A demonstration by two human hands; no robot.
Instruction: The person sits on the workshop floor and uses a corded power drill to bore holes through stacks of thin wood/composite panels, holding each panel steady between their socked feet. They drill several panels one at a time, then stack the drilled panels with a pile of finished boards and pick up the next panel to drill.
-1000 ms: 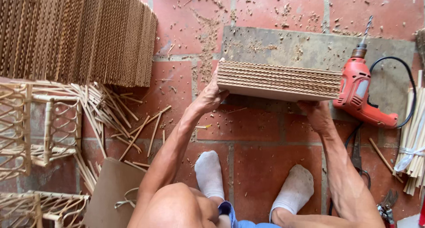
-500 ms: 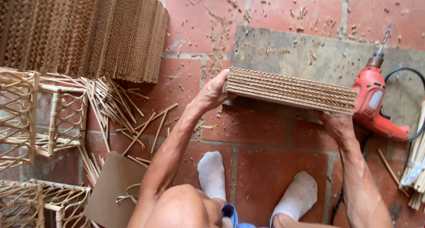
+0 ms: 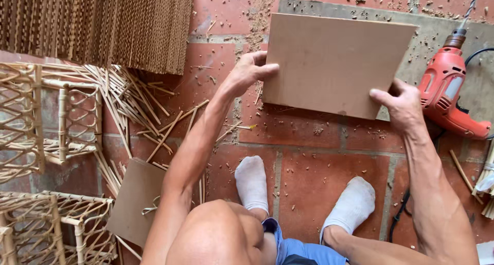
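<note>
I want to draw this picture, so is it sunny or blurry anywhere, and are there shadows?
Head view: soft, even daylight, no glare. The cardboard sheet in the left hand and right hand looks sharp and throws a thin shadow on the red tile floor below its lower edge. The red drill is sharp too. The knee at the bottom edge looks slightly soft, being close to the camera.

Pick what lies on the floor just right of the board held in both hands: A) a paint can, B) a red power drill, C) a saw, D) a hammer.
B: a red power drill lies on the floor beside the brown board, close to the right hand.
</note>
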